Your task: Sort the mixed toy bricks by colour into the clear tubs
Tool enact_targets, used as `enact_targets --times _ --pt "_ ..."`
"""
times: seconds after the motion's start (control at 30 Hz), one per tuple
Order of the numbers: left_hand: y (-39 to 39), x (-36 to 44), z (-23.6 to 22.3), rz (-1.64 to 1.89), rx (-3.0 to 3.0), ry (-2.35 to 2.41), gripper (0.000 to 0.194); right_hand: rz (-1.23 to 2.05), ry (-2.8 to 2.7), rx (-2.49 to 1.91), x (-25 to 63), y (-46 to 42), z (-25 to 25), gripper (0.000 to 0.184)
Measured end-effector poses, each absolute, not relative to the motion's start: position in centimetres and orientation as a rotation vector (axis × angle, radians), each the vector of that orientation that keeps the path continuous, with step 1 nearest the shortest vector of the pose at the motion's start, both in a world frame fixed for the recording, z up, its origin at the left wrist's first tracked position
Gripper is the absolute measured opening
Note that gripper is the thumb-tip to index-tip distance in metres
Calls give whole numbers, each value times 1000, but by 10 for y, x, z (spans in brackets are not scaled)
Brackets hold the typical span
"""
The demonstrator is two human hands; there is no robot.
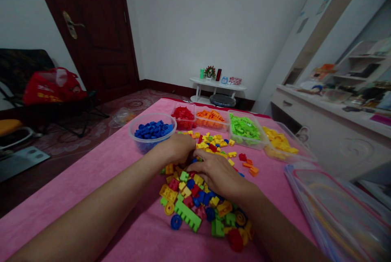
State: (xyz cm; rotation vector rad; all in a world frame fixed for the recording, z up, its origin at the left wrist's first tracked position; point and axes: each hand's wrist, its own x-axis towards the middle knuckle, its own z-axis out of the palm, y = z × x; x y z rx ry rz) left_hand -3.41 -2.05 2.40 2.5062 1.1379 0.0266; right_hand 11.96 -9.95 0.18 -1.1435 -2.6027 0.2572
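Note:
A mixed pile of toy building bricks (189, 190) in yellow, green, red, blue and orange lies on the pink cloth, with small wheels among them. My left hand (180, 148) is at the pile's far left side, its fingers curled down; what they hold, if anything, is hidden. Right beside it, my right hand (216, 170) rests over the pile, with thumb and finger apart and touching bricks. A long green brick (187, 214) and a blue wheel (176, 221) lie at the near edge.
Behind the pile stand a round tub of blue bricks (132, 133) and boxes of red bricks (183, 116), orange bricks (210, 118), green bricks (245, 128) and yellow bricks (279, 142). Stacked plastic lids (339, 209) lie at the right. A few loose orange bricks (253, 170) are nearby.

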Motion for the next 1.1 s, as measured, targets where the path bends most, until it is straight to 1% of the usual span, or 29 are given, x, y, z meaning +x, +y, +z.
enact_targets --times 0.1,0.2,0.27,0.4,0.5,0.63,0.77,0.83,0.9,1.0,1.1 --pt "-22 -36 30 -222 2742 1123 18 245 -2568 -1255 121 -98 2 20" --pt "-22 -38 34 -254 2796 1054 26 253 -2548 -1322 124 -97 0 12" --pt "-21 -39 33 -238 2803 1053 27 237 -2546 -1326 125 -97 0 14" --pt "-17 -40 29 -292 2820 1049 24 202 -2593 -1280 124 -99 3 24" --pt "-16 -40 30 -313 2819 1030 23 217 -2622 -1282 124 -100 3 20" --pt "-14 -45 36 -158 2780 1003 24 305 -2464 -1268 132 -94 2 20" --pt "-7 -46 35 169 2700 957 25 385 -2089 -1285 145 -85 8 18" --pt "-6 -42 31 346 2536 881 21 501 -1823 -1307 149 -81 13 15" --pt "-8 -34 27 476 2231 820 22 667 -1556 -1251 151 -79 18 21" --pt "-17 -20 24 547 1597 712 24 824 -1260 -1085 152 -79 22 32" --pt "-24 -9 22 546 1036 557 20 859 -1143 -1022 151 -80 24 35"
